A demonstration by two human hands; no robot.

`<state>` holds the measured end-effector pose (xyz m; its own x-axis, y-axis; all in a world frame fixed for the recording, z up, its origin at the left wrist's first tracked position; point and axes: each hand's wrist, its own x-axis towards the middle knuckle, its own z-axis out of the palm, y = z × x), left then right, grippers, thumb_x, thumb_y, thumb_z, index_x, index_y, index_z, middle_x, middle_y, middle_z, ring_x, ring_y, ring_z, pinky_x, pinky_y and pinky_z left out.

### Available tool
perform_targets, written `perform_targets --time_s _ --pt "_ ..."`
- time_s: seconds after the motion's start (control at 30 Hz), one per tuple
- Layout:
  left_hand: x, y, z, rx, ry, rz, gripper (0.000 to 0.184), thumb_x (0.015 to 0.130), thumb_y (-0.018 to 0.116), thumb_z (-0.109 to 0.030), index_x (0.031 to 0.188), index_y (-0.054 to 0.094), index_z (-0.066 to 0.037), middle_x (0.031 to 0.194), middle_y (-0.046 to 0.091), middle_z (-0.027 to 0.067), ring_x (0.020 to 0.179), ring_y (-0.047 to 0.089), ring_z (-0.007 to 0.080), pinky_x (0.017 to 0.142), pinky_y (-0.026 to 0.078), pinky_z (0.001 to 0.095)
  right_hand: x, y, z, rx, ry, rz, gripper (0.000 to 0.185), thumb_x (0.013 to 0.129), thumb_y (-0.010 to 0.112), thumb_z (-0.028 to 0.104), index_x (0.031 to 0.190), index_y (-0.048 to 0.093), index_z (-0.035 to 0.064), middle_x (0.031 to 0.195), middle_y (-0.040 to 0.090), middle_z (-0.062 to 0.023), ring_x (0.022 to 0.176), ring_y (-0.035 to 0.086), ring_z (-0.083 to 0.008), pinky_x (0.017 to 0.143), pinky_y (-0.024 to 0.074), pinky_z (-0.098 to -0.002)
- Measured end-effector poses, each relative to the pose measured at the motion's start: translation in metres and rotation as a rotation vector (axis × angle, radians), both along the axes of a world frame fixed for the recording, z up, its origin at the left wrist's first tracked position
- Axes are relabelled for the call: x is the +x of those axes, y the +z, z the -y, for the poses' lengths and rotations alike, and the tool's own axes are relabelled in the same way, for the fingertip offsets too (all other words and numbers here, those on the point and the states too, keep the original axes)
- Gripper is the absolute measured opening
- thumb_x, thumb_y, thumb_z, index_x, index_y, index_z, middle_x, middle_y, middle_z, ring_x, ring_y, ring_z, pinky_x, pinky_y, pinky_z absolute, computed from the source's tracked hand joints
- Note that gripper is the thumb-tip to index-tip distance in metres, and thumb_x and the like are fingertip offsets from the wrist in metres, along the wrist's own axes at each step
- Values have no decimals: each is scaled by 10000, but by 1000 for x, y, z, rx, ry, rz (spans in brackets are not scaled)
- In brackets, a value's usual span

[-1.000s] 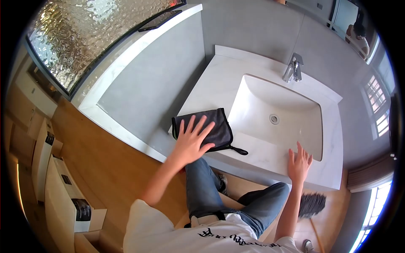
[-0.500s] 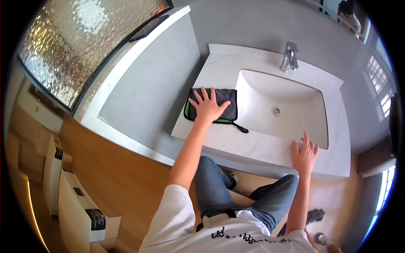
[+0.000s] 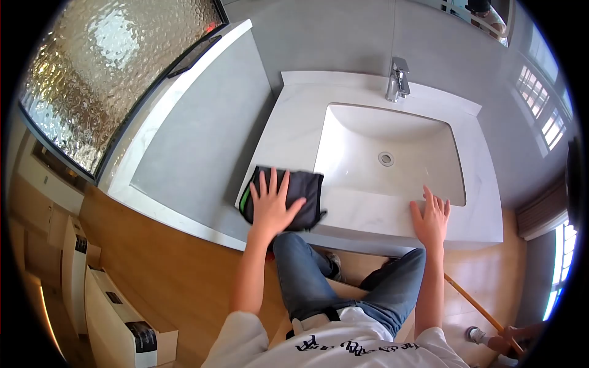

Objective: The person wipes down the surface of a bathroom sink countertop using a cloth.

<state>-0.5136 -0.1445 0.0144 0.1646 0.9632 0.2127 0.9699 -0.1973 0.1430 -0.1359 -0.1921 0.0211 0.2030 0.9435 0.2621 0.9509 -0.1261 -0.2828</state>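
My left hand (image 3: 270, 205) lies flat on a dark grey folded cloth (image 3: 305, 186), fingers spread. The cloth has black edging and a green strip showing at its left side. It rests at the front left of the white countertop (image 3: 284, 132), and its near part reaches the counter's front edge. My right hand (image 3: 432, 218) is at the front rim of the white sink (image 3: 392, 132), its fingers apart and holding nothing. Its fingertips extend over the basin; whether they touch it I cannot tell.
A chrome faucet (image 3: 397, 81) stands behind the basin. A dark phone-like object (image 3: 195, 56) lies on the ledge at left, beside textured glass (image 3: 110, 67). White cartons (image 3: 116, 313) stand on the wooden floor. At lower right, another person's hand (image 3: 510, 334) is by a wooden pole (image 3: 475, 300).
My left hand and the cloth under it have slid toward me, to the counter's front edge. My right hand stays by the sink rim. A pole has appeared at lower right.
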Motion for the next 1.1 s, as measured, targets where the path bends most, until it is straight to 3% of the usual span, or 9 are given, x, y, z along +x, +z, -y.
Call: perform_targets --time_s 0.17,0.3,0.47,0.67,0.8,0.83,0.9,1.1 --pt "5 0 61 104 143 154 779 900 589 -479 1478 316 -34 1545 204 275 1414 157 510 1127 127 625 1 -2 -1 12 16 6 528 917 567 354 1354 488 68 1210 602 -116 1236 475 -279 1169 178 -504" --pt "19 6 45 -19 224 25 846 898 565 -540 1469 297 23 1531 207 305 1390 174 547 1125 142 618 0 -2 -1 19 22 11 510 911 578 336 1341 501 73 1201 603 -116 1226 483 -278 1165 183 -506" --pt "20 9 -28 -139 197 8 996 849 525 -675 1496 225 20 1556 166 282 1418 97 530 1104 74 676 1 -2 -2 34 17 6 491 903 589 314 1326 516 77 1198 603 -113 1220 489 -277 1164 183 -507" --pt "16 7 -134 -182 197 -15 978 826 504 -720 1531 217 -107 1593 140 191 1443 54 490 1138 42 630 0 4 -3 18 20 -6 450 893 594 294 1283 554 72 1178 604 -113 1209 493 -284 1165 175 -513" --pt "21 7 -199 -197 192 -33 973 830 478 -733 1532 216 -112 1602 129 164 1454 57 458 1145 44 621 -1 6 -3 12 25 -9 446 876 600 278 1267 563 67 1170 602 -112 1202 495 -289 1166 165 -520" --pt "20 6 -215 -174 152 8 1002 823 449 -761 1525 234 -79 1586 160 204 1443 39 493 1131 23 642 -2 7 -3 10 28 -13 448 868 606 277 1261 566 67 1166 602 -112 1198 496 -289 1166 163 -524" --pt "23 5 -249 -188 179 -39 972 826 460 -750 1532 224 -126 1599 145 158 1454 75 454 1145 61 622 -5 10 -3 4 19 -22 451 858 612 273 1256 568 64 1157 604 -113 1191 500 -290 1164 164 -529" --pt "41 4 -332 -182 208 -32 981 825 422 -780 1534 226 -131 1599 163 139 1456 93 439 1149 84 612 -9 14 -5 -19 -10 -55 458 816 636 248 1224 576 50 1130 609 -115 1160 518 -292 1154 183 -550"
